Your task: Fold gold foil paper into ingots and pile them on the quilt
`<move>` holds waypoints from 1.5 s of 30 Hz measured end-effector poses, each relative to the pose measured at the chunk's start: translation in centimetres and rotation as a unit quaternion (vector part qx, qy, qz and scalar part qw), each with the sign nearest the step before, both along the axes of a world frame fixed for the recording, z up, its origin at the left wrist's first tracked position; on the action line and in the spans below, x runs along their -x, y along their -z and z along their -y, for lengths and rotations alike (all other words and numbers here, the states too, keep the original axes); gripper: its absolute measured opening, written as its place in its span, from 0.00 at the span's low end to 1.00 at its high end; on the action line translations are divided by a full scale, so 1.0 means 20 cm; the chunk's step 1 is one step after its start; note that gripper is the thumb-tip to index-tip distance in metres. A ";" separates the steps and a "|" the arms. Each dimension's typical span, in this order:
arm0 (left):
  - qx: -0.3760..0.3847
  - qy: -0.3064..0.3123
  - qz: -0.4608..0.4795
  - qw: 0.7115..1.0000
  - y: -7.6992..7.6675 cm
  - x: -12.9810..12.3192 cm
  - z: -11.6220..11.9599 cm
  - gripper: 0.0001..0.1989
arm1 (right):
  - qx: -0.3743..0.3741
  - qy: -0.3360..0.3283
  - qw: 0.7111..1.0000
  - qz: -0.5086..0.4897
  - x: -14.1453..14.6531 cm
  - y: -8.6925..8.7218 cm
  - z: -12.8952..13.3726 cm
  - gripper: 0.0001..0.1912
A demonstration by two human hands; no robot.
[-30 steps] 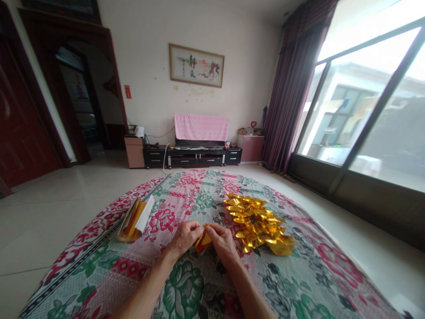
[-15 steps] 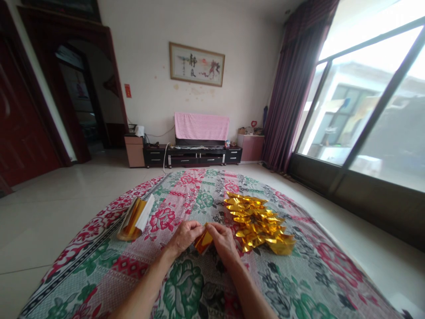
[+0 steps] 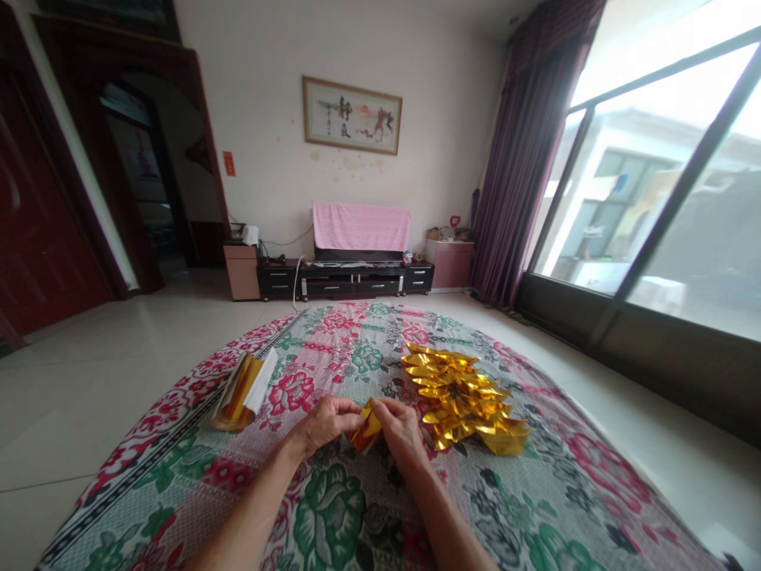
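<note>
L hand [image 3: 326, 421]: shifted slightly left vs. 0.5 s ago, fingertips now lower on the foil's L edge; thumb & forefinger pinching that edge, other fingers curled.
R hand [image 3: 402, 428]: approx. same spot as before; thumb & forefinger pinching foil's upper R edge, other fingers curled under, partly hidden.
Gold foil pc. [image 3: 367, 433]: qty 1, between the two hands, touching both; folded, tilted, pale edge at bottom; more of its top showing than 0.5 s ago.
Folded gold pcs. [image 3: 460, 394]: several, exact no. unclear; overlapping in rows, just R of R hand, extending fwd; shiny, pointed ends.
Curled sheets [image 3: 242, 390]: gold w/ white edge, loosely rolled, L of L hand, well apart from it.
Floral cloth [image 3: 330, 515]: red, green, grey & blk. pattern; beneath hands & all foil.
TV stand [image 3: 350, 284]: blk., w/ drawers; far ahead of hands.
Pink cover [image 3: 361, 226]: above stand, straight ahead of hands.
Framed pic. [image 3: 353, 116]: on wall, higher up beyond hands; lettering & red motif.
Curtain [image 3: 505, 182]: purple, far ahead, R of hands.
</note>
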State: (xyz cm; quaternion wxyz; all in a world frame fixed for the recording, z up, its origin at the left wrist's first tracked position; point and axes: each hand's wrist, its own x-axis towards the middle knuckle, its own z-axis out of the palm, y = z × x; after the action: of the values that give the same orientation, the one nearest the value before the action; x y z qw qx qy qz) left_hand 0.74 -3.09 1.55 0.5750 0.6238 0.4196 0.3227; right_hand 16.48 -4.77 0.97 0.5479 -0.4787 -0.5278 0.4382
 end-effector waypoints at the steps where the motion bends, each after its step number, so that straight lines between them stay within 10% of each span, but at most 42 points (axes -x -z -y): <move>1: 0.005 -0.001 -0.003 1.000 0.00 0.00 0.00 0.19 | 0.000 -0.001 1.000 0.001 0.00 0.00 0.00 0.17; 45: -0.021 -0.034 -0.026 0.999 0.04 -0.01 -0.03 0.15 | -0.001 0.034 0.999 -0.022 0.01 0.00 0.02 0.16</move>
State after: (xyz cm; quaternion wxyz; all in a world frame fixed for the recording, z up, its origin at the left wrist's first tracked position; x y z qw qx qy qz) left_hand 0.97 -2.57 0.77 0.5394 0.6292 0.4489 0.3343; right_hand 16.30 -5.13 0.94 0.5749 -0.4857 -0.4994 0.4292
